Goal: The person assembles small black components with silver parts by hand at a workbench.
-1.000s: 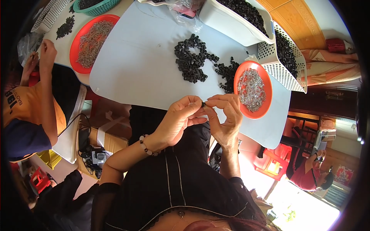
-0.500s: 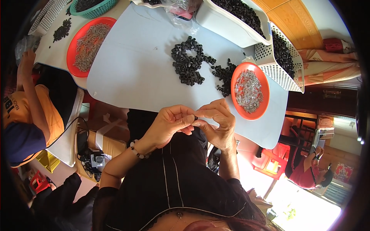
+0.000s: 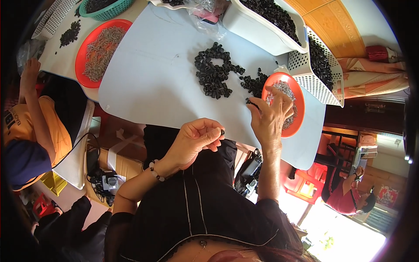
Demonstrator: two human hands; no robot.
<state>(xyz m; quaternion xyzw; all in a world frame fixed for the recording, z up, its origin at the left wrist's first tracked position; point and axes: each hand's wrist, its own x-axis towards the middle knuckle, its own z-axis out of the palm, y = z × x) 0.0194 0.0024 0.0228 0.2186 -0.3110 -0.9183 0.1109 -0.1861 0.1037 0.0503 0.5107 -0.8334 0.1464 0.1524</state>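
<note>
My left hand (image 3: 196,137), with a beaded bracelet at the wrist, pinches a small black plastic piece (image 3: 222,132) between thumb and fingertips, in front of the table's near edge. My right hand (image 3: 273,113) is over the left side of an orange-red plate (image 3: 298,118) heaped with small clear, shiny pieces (image 3: 283,88). Its thumb and fingers are apart; whether a fingertip touches the pieces is hidden. Close to that hand's thumb lie loose black parts (image 3: 253,85). A larger pile of black, ring-like plastic parts (image 3: 214,72) spreads over the middle of the pale table (image 3: 148,78).
Behind the plate stand a white tub (image 3: 248,24) and a perforated white basket (image 3: 301,65), both filled with black parts. At left, another table bears a red plate (image 3: 80,65) and a green basket (image 3: 109,14). A person in an orange shirt (image 3: 56,126) sits there.
My right hand has left my left hand and moved right and away from me, over the plate. My left hand has stayed in place with the black piece.
</note>
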